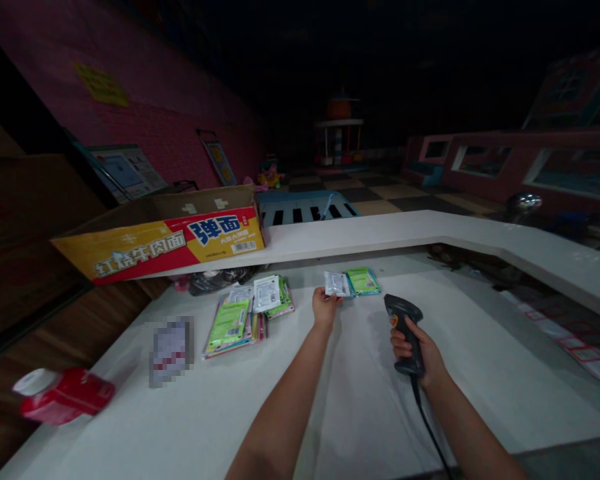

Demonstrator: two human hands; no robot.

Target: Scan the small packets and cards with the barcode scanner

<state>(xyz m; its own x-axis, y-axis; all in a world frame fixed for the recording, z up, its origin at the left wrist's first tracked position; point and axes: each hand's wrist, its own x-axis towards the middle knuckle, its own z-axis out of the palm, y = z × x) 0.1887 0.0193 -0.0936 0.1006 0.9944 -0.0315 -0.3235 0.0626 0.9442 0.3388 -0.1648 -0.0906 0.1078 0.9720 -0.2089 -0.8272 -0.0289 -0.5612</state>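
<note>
My left hand (325, 309) is closed on the near edge of a small silver-white packet (336, 283) lying at the back of the white counter. Right beside it, a green packet (364, 281) rests, its left edge close to or under the silver one. In my right hand (427, 353) is a dark handheld barcode scanner (403, 308), its fingers wrapped round the grip and its head tilted towards the packets. The scanner's cord runs down towards me. Farther left lie a pile of flat packets (231, 323) with a green one on top and a smaller stack (269, 295).
A red bottle with a white cap (67, 395) lies at the left, near a blurred-out item (171, 351). An open instant-noodle carton (180, 240) stands on the raised white ledge (360, 230). Beneath the ledge is a black plastic bag (220, 279).
</note>
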